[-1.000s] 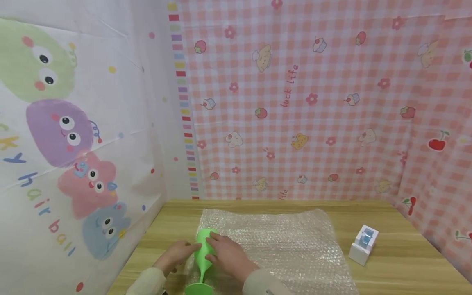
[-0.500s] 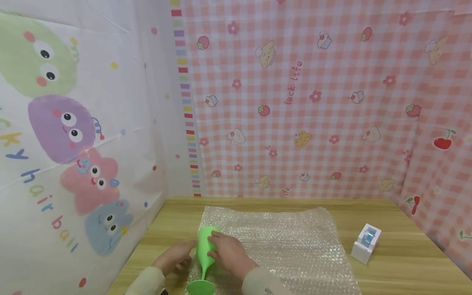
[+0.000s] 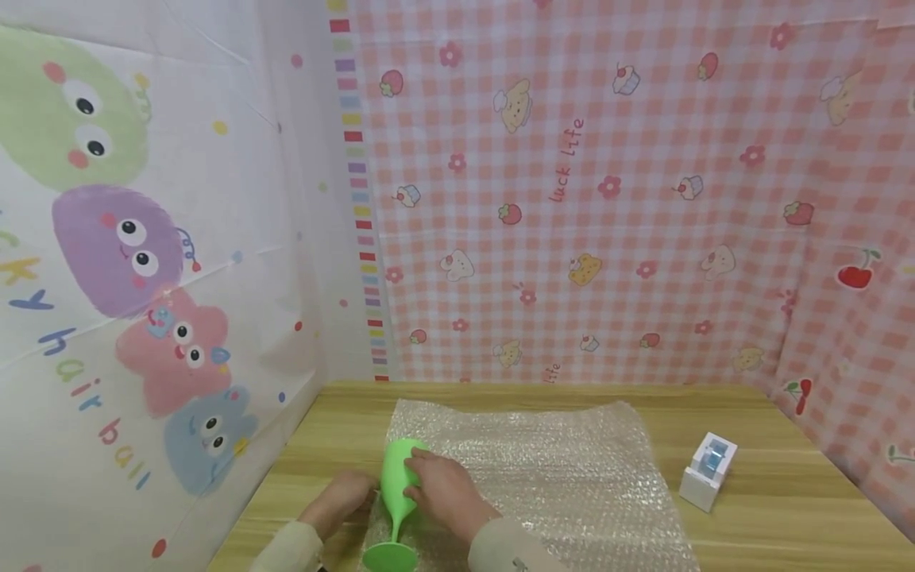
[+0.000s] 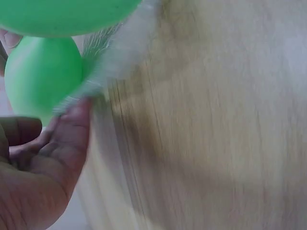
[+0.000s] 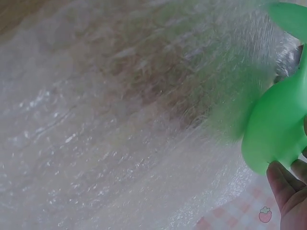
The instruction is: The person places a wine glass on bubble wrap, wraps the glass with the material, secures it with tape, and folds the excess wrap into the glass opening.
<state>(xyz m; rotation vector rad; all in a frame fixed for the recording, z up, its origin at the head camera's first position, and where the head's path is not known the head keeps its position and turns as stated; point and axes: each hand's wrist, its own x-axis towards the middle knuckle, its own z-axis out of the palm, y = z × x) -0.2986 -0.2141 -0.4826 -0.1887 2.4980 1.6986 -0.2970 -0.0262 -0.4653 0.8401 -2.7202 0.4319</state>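
A bright green plastic goblet lies on its side along the left edge of a sheet of bubble wrap, its round foot toward me. My right hand holds the goblet's bowl from the right; in the right wrist view its fingertips touch the bowl near the rim. My left hand is at the wrap's left edge, beside the bowl. In the left wrist view the raised wrap edge meets the straight fingers, while the thumb stands apart from them.
A small white tape dispenser with a blue roll stands on the wooden table, right of the wrap. A white patterned cloth hangs at the left, and a pink checked cloth covers the back and right sides.
My left hand has come off the goblet's bowl and moved down to the wrap's left edge. The right hand stays on the goblet. The head view has shifted slightly.
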